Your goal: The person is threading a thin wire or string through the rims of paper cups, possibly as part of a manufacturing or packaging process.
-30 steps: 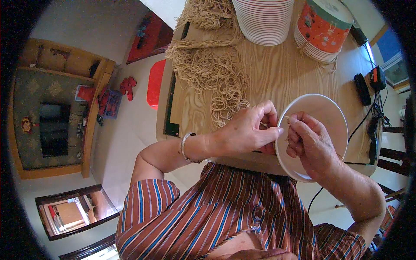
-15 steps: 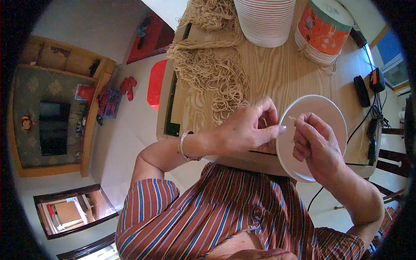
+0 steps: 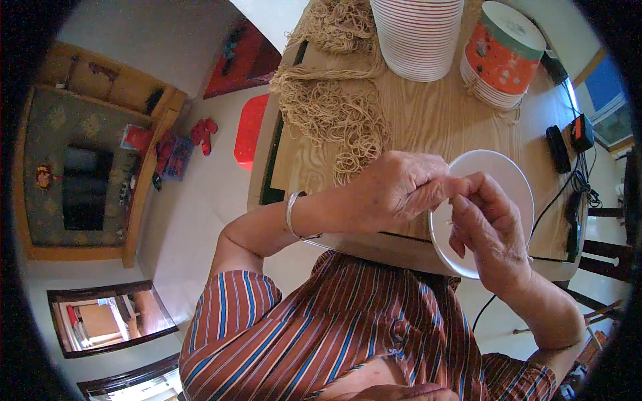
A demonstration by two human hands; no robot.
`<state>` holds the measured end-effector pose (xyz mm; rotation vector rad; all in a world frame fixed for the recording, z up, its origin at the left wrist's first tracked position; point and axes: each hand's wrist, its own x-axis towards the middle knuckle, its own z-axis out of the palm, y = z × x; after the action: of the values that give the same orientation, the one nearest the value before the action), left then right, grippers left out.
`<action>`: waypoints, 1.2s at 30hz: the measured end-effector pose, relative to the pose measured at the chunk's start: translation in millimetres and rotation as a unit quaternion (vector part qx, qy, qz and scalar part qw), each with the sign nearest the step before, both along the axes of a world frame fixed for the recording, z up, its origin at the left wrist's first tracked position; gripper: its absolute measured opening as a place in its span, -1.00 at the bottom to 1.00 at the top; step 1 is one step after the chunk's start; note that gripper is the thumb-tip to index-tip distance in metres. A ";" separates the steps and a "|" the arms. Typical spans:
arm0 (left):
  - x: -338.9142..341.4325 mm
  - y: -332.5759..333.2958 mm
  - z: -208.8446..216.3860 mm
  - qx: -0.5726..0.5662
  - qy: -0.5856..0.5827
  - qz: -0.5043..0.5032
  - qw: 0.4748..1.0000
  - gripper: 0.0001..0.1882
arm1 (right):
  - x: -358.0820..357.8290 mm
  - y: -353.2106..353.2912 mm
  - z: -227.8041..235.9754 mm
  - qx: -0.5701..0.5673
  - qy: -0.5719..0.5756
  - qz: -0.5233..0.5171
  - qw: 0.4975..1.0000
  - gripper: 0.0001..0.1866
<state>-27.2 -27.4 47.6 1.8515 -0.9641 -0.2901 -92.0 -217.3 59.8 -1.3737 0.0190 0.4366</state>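
Both hands meet over the white plate (image 3: 498, 175) at the table's near edge, left hand (image 3: 394, 190) and right hand (image 3: 491, 230) pinching what may be a string, string heap (image 3: 334, 110) and plate stack (image 3: 418, 33) waiting beyond.

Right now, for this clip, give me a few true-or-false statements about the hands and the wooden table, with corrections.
1. Both hands meet at a round white plate. True: the left hand and right hand pinch together at its rim.
2. The loose tan string pile lies on the floor. False: it lies on the pale wooden table.
3. A tall stack of white plates stands at the table's far side. True.
4. The left wrist is bare. False: it wears a silver bangle.
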 end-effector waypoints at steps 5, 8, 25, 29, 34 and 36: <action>-1.9 -1.2 -5.1 -0.011 0.028 0.005 1.000 -0.65 | 0.5 -4.3 -8.2 0.002 -0.009 -0.004 1.000 -0.86; -2.2 -0.4 -7.5 -0.021 0.005 0.015 1.000 -0.68 | 2.8 -4.5 -9.6 -0.002 -0.005 -0.018 1.000 -0.87; 2.0 2.6 -2.3 0.049 0.077 0.016 0.996 -0.82 | 6.7 -2.6 -18.1 -0.160 -0.098 -0.052 0.981 -0.92; 2.3 2.9 -5.3 0.043 0.083 0.020 0.995 -0.83 | 6.3 -1.7 -16.5 -0.214 -0.136 -0.058 0.966 -0.93; -0.8 -0.4 -2.9 0.020 0.022 0.048 0.998 -0.88 | 5.5 -2.4 -20.9 -0.198 -0.135 -0.046 0.970 -0.94; 0.7 -0.1 -6.6 0.017 -0.010 0.046 0.999 -0.90 | 5.2 -2.4 -21.2 -0.191 -0.117 -0.041 0.974 -0.94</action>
<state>-26.5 -27.4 40.9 1.9265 -0.8891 -0.2329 -86.7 -219.8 38.6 -1.7907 -0.0352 0.2026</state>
